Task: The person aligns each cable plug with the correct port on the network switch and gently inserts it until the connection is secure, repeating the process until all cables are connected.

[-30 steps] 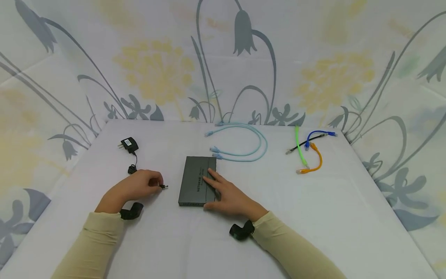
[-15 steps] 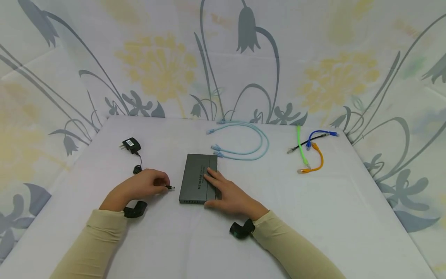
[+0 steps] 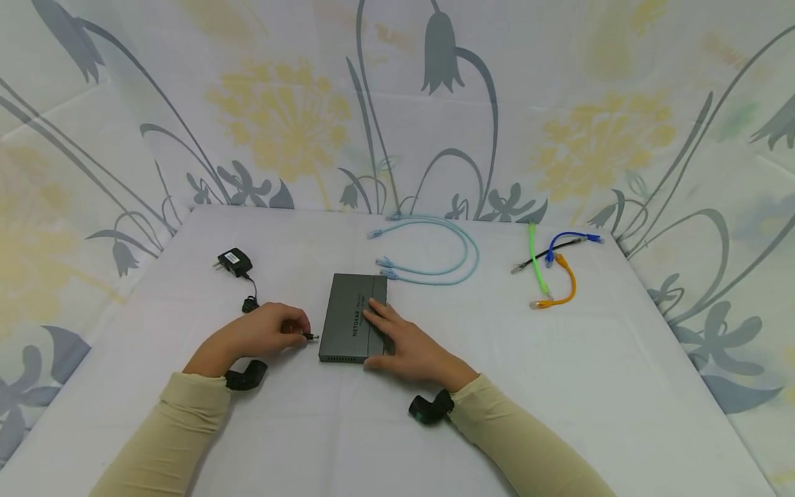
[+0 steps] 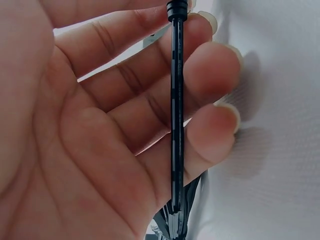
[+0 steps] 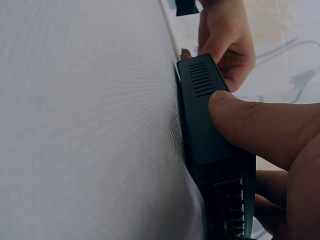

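My left hand [image 3: 263, 331] pinches the barrel plug [image 3: 311, 337] of a power adapter, its metal tip pointing right, close to the left long side of a dark grey network switch [image 3: 344, 317]. In the left wrist view the black cord [image 4: 177, 115] runs down from the plug across the curled fingers; the plug's tip is out of that view. My right hand [image 3: 410, 348] rests on the switch with fingers spread over its top. The thumb [image 5: 235, 115] presses its vented short side. A row of ports [image 5: 233, 205] shows on the switch's right side.
The black power adapter [image 3: 234, 262] lies back left, with its bundled cord [image 3: 250, 304] by the left hand. Light blue network cables [image 3: 466, 255] curve behind the switch. Green [image 3: 533, 255], black [image 3: 528, 263], blue [image 3: 568, 235] and orange [image 3: 571, 283] short cables lie back right.
My left hand has moved right with the plug, bringing it nearer the switch's left side. The adapter's cord bundle has shifted right too. The right hand stays on the switch.
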`<action>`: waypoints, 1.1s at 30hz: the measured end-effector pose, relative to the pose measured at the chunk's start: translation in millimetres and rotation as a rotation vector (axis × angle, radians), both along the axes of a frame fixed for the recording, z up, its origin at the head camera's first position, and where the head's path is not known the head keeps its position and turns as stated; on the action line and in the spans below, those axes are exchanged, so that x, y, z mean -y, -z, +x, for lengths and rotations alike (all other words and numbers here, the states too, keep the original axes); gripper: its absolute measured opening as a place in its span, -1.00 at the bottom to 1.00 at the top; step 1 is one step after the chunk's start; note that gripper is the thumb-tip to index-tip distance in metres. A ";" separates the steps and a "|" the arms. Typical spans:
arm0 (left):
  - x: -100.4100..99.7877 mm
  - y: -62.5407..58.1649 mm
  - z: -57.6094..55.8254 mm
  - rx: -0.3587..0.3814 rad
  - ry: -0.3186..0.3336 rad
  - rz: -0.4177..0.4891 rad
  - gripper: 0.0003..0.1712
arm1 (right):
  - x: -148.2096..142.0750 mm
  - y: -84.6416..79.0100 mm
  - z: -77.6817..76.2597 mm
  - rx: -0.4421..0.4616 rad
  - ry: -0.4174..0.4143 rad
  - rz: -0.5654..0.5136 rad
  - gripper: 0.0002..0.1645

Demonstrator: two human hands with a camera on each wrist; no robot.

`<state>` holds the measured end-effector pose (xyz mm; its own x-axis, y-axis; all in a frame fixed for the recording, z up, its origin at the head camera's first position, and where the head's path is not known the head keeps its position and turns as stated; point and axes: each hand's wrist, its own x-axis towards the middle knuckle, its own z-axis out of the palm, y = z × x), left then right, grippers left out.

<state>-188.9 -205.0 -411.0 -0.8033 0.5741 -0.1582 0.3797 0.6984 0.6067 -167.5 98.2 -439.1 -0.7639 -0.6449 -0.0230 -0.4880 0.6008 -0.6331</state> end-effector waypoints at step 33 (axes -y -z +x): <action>-3.8 7.8 -3.3 -0.053 -0.002 0.024 -0.88 | 0.7 -1.6 -0.6 -0.005 0.004 0.010 0.02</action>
